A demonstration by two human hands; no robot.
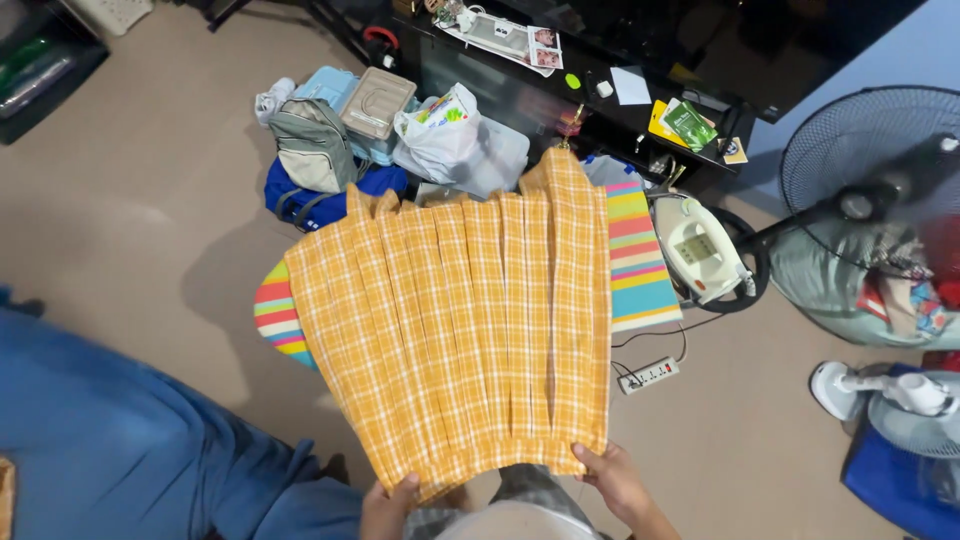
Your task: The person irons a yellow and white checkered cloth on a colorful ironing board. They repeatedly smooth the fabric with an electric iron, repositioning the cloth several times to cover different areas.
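both hands (500, 495) grip the near hem of the pleated yellow skirt (465, 320).

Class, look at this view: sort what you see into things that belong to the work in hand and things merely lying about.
In hand:
- orange checked pleated skirt, gripped at its near edge by the left hand and right hand
- striped ironing board under it
- white iron on the board's end

Lying about:
- grey backpack
- white plastic bag
- power strip
- standing fan
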